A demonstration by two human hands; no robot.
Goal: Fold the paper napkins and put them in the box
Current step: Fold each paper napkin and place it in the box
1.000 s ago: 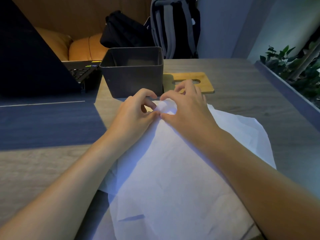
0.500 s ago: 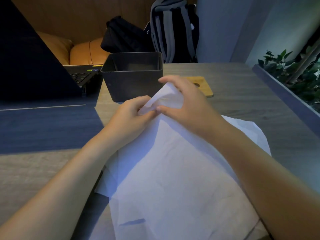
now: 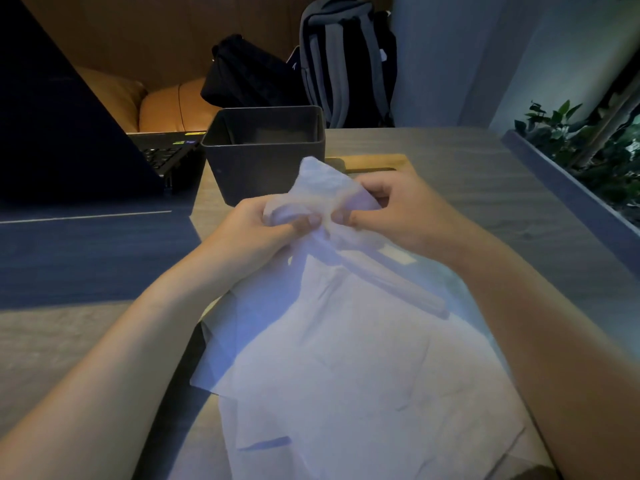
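A pile of thin white paper napkins lies spread on the wooden table in front of me. The far corner of the top napkin is lifted off the pile and stands up between my hands. My left hand pinches it with thumb and fingers on its left side. My right hand pinches the same corner from the right, thumb close to the left thumb. A dark grey square box, open at the top, stands just beyond the hands; I see nothing in the part of its inside that shows.
An open laptop sits at the left on a dark blue mat. A small wooden board lies right of the box. Backpacks stand behind the table. A planter with leaves borders the right edge.
Both hands have raised the top napkin's far corner off the table and drawn it toward me. The hands have moved slightly apart, and the corner now stands up between them.
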